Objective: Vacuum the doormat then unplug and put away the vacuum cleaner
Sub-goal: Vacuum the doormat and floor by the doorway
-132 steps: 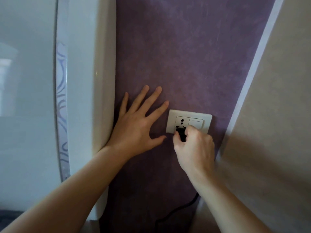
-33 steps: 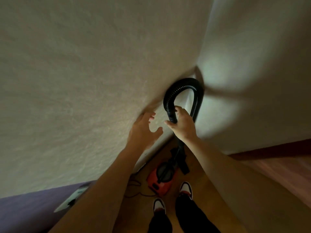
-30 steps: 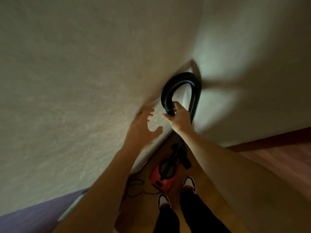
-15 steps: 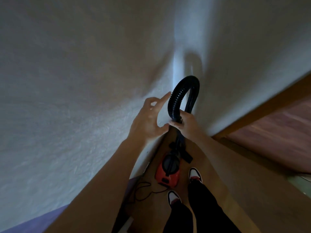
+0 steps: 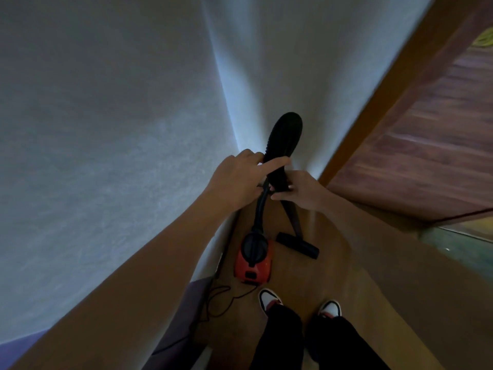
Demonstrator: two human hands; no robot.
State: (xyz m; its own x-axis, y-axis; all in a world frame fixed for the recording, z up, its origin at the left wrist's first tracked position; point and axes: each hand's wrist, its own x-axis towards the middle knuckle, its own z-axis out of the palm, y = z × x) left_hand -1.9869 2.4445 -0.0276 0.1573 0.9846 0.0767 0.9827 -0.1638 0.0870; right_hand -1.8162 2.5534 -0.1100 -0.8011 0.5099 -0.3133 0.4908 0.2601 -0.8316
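— Where is the red vacuum cleaner (image 5: 253, 260) sitting?
— On the floor (image 5: 336, 279) by the wall (image 5: 106, 129); the left hand (image 5: 238, 181) and right hand (image 5: 298, 194) are both gripping its hose (image 5: 285, 134).
— What is threatening?
— The loose cord (image 5: 221, 295) is lying near the shoes (image 5: 269, 299); hauling the hose may snag it underfoot.

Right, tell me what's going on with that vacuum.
A person stands in a corner by the wall. Both hands hold the looped black hose: the left hand grips it higher up, the right hand just below. The red vacuum cleaner sits on the wooden floor by their shoes, its nozzle beside it, its cord in loose loops near the wall. It is not put away yet.
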